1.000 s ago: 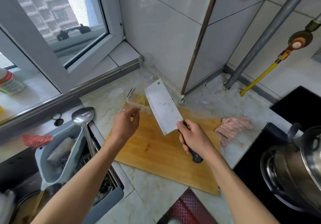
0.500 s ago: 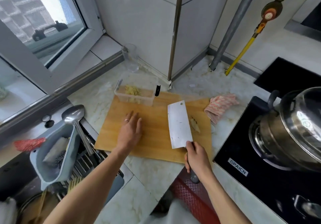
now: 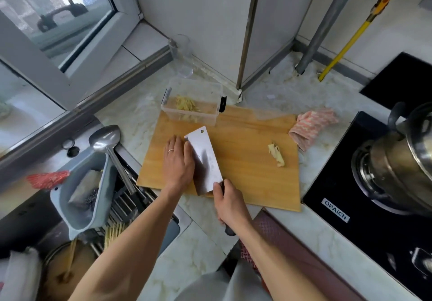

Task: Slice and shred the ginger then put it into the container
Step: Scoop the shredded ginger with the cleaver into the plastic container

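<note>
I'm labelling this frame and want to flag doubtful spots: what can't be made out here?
- Head view: anything under the left hand on the cutting board is hidden by the palm and the cleaver.
- Cleaver handle: mostly covered by the right hand.
- Cleaver blade: smeared, so its edge contact is unclear.
- Pot: cut off by the right frame edge.

A marble-patterned countertop [image 3: 287, 95] ran along the tiled wall. A pink-and-white striped cloth [image 3: 312, 125] lay crumpled beside the black induction cooktop [image 3: 364, 198], which bore 1 steel pot [image 3: 397, 163]. A clear glass [image 3: 183, 55] stood in the corner. On the sink side, 1 metal ladle [image 3: 109, 149] rested across a grey drain basket [image 3: 81, 198], near a red scrubber [image 3: 48, 178].
</note>
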Action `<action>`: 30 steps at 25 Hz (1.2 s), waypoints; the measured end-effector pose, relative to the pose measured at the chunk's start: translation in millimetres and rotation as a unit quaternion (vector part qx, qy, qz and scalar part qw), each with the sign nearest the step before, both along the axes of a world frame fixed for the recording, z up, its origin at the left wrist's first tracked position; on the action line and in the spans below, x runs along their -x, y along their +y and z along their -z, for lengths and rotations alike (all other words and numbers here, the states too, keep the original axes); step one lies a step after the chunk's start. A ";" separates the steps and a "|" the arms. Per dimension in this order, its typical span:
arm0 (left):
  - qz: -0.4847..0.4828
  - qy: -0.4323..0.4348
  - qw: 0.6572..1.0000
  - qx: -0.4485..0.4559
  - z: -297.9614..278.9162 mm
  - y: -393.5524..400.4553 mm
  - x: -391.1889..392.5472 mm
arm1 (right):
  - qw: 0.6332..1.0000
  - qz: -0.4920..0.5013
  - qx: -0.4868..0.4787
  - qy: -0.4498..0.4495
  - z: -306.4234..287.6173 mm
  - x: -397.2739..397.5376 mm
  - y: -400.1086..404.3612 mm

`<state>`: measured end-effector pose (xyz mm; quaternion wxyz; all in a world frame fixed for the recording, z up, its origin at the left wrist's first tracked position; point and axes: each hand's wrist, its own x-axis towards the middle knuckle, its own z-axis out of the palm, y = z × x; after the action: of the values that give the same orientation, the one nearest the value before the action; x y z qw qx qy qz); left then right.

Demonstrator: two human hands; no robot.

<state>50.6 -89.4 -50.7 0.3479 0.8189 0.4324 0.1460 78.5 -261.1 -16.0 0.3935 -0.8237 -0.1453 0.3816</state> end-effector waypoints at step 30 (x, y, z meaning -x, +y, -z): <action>0.241 -0.066 0.956 -0.154 -80.4 96.1 -103.1 | 0.992 -0.079 -0.033 -0.087 -130.4 -157.8 85.2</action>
<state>153.7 6.7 29.8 0.2702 0.9310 0.1706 0.1761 236.2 -175.9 114.4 0.3749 -0.8261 -0.2564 0.3334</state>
